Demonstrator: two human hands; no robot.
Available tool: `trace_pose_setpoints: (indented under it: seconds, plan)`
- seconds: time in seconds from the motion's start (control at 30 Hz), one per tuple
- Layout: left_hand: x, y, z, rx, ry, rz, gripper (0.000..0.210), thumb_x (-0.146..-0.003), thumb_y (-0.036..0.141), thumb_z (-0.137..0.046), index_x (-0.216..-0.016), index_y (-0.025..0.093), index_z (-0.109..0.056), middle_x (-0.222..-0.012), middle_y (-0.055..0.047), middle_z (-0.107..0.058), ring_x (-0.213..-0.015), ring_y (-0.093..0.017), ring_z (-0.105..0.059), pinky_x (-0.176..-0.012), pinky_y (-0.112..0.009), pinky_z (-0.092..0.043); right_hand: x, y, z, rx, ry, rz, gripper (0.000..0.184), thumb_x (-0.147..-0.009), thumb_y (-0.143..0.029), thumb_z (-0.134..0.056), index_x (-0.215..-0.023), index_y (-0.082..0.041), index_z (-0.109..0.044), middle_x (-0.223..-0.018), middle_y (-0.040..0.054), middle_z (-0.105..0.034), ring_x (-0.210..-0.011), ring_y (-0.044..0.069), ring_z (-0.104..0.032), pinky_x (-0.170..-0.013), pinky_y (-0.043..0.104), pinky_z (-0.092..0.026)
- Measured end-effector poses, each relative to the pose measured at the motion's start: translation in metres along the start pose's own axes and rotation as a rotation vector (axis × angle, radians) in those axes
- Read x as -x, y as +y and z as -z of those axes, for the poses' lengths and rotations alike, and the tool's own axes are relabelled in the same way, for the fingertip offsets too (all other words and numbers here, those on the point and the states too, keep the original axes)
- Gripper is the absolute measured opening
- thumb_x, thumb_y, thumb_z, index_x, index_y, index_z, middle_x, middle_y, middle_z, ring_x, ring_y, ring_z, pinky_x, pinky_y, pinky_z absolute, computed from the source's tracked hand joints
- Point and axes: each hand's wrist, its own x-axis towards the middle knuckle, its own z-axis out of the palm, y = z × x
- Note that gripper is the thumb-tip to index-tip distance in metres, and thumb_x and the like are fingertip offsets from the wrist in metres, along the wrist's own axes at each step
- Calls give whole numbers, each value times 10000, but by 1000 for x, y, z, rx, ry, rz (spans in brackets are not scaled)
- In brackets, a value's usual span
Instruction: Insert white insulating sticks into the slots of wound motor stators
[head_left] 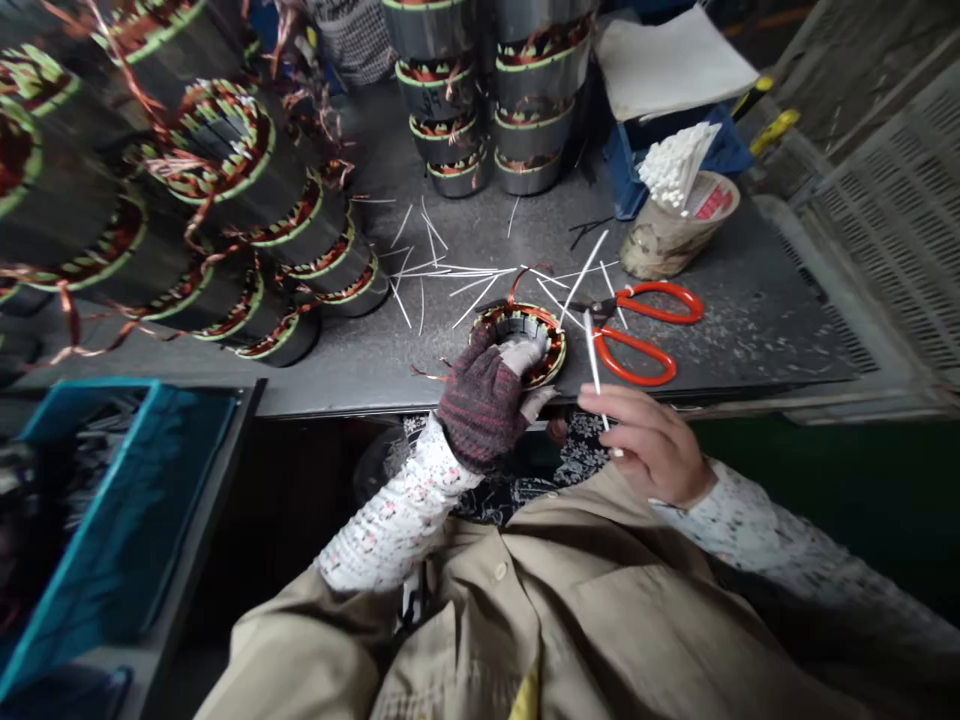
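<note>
My left hand (480, 405), in a dark knitted glove with pale fingertips, grips the near side of a wound motor stator (556, 352). Its fingers reach into the centre hole, and the stator rests by the table's front edge. Copper windings and a green rim show around it. One thin white sleeve (583, 277) stands up slantwise at the stator's right side. Bare and to the right, my right hand (656, 440) pinches another white sleeve (592, 355), tilted upward. Just beyond it lie red-handled scissors (651, 378), their blades pointing toward the stator.
Loose white sleeves (465, 272) are scattered behind the stator. Stacked stators (300, 225) with trailing copper leads crowd the left, and further stacks (531, 135) stand at the back. At right are a tub of white sleeves (660, 240) and a blue bin (621, 175). A teal crate (142, 520) sits lower left.
</note>
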Motion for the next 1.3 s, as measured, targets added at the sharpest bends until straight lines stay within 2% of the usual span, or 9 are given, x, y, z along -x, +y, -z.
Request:
trace_pose_setpoints:
  seconds: [0.17,0.37,0.47,0.57,0.67,0.93,1.1,1.2,1.3]
  plan:
    - [-2,4,-1,-71,-5,40,694,-948,347,-674,-1524,150,-340,-1107,-109,-746,-1033,-249,-737,-1188,-543,-460,19,5,1,-58,-20,-54,154,-906,-141,-528,-860,-248,-629,-812,50,-757,-753,207,-715,-694,373,-622]
    - [-2,11,-7,-31,40,132,692,-967,373,-656,-1548,196,-326,-1207,-117,-734,-1170,-260,-707,-1181,-503,-478,-14,18,-15,-183,-36,-323,196,-970,-222,-528,-847,-240,-680,-835,42,-768,-762,180,-724,-712,324,-597]
    - [-1,13,-9,176,54,257,587,-1034,350,-541,-1558,224,-308,-1349,-132,-675,-1242,-217,-680,-1086,-414,-569,-30,23,-29,-262,51,-503,220,-955,-329,-609,-777,-224,-683,-790,29,-754,-706,163,-701,-666,300,-574]
    - [-1,12,-9,320,85,265,316,-1049,297,-514,-1359,252,-556,-1222,-73,-736,-1180,-183,-710,-1052,-411,-596,-35,18,-34,-266,85,-598,224,-950,-339,-621,-776,-215,-688,-700,6,-708,-605,142,-647,-598,283,-537]
    - [-2,11,-8,315,177,203,136,-997,230,-615,-1113,249,-685,-1036,-22,-782,-1064,-177,-742,-1111,-465,-550,-35,8,-30,-215,61,-578,253,-980,-336,-555,-796,-217,-682,-741,23,-701,-643,152,-645,-623,300,-532]
    - [-3,9,-6,263,137,176,165,-984,234,-636,-1138,217,-692,-1058,-46,-786,-1015,-172,-748,-1089,-439,-554,-41,13,-34,70,10,-496,232,-915,-222,-573,-684,-220,-590,-654,4,-598,-599,142,-541,-583,294,-406]
    - [-2,6,-5,243,103,116,192,-989,214,-609,-1165,229,-682,-1088,-27,-787,-1079,-182,-740,-1119,-464,-527,-46,10,-32,96,-44,-499,230,-884,-269,-618,-670,-206,-563,-697,3,-566,-564,119,-459,-555,293,-347]
    - [-4,8,-3,200,94,90,185,-997,211,-581,-1157,224,-673,-1117,-40,-779,-1134,-191,-726,-1156,-487,-492,-54,-3,-14,-8,-164,-467,306,-927,-236,-554,-622,-208,-534,-632,-5,-530,-573,126,-480,-566,300,-348]
    - [-6,11,-2,206,102,130,180,-992,213,-603,-1165,203,-653,-1156,-68,-757,-1180,-194,-703,-1115,-455,-528,-61,-13,6,-238,-142,-456,301,-971,-226,-547,-673,-210,-588,-665,0,-567,-625,134,-538,-603,291,-417]
